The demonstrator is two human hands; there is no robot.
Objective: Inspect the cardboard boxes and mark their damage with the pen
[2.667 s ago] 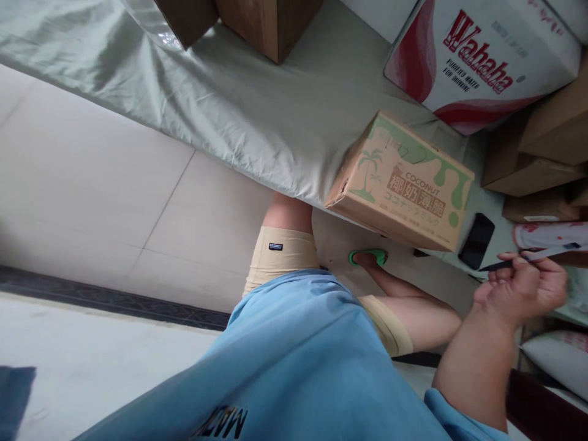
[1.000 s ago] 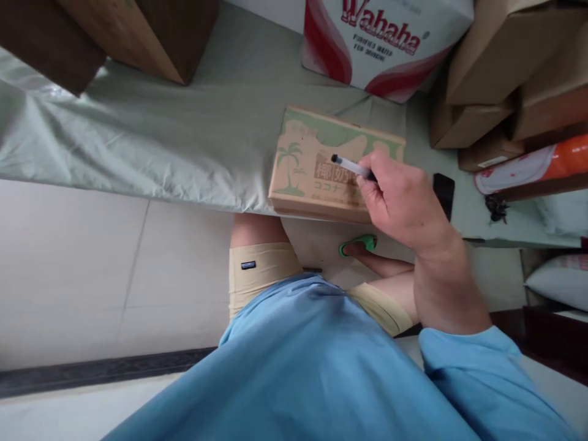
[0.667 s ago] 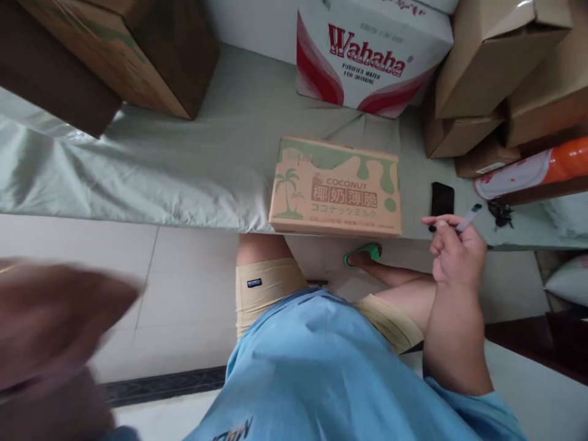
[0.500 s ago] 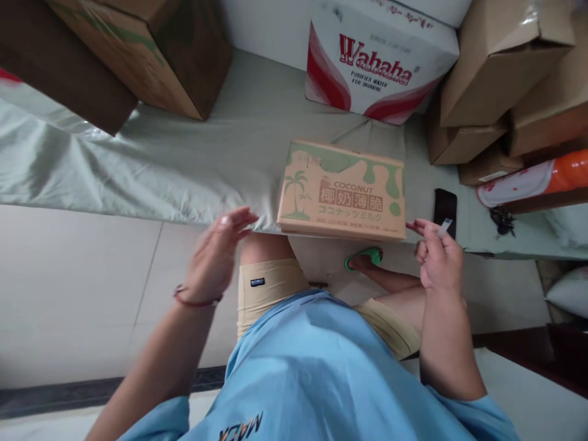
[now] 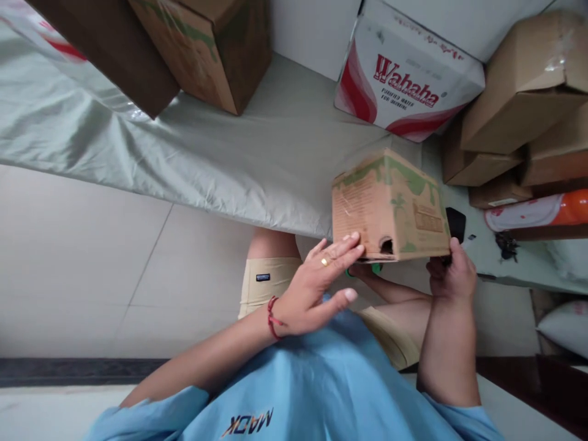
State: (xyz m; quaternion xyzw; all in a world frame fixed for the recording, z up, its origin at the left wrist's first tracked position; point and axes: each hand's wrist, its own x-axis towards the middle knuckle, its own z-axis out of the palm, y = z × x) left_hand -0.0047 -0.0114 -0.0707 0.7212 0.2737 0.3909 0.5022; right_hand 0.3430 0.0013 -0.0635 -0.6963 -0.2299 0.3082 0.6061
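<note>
A brown cardboard box (image 5: 362,202) with green drips and palm trees stands turned at the table's front edge, its printed end facing left. A ragged hole shows low on that end. My left hand (image 5: 321,282) is open, fingers stretched out, their tips against the lower part of the printed end. My right hand (image 5: 452,269) grips the box's lower right corner, thumb on the side and fingers partly hidden below. A black phone (image 5: 456,223) lies just behind that corner, partly covered, with a small dark piece (image 5: 472,237) beside it.
On the cloth-covered table (image 5: 220,159) stand a white Wahaha carton (image 5: 408,79) at the back, stacked brown boxes (image 5: 509,116) on the right and more boxes (image 5: 206,55) on the left. An orange-and-white cylinder (image 5: 542,210) and keys (image 5: 506,245) lie at the right.
The box has turned, so its end now faces left. My left hand has moved right onto it, and my right hand has taken hold of its corner. The small pale strip no longer shows in my right hand.
</note>
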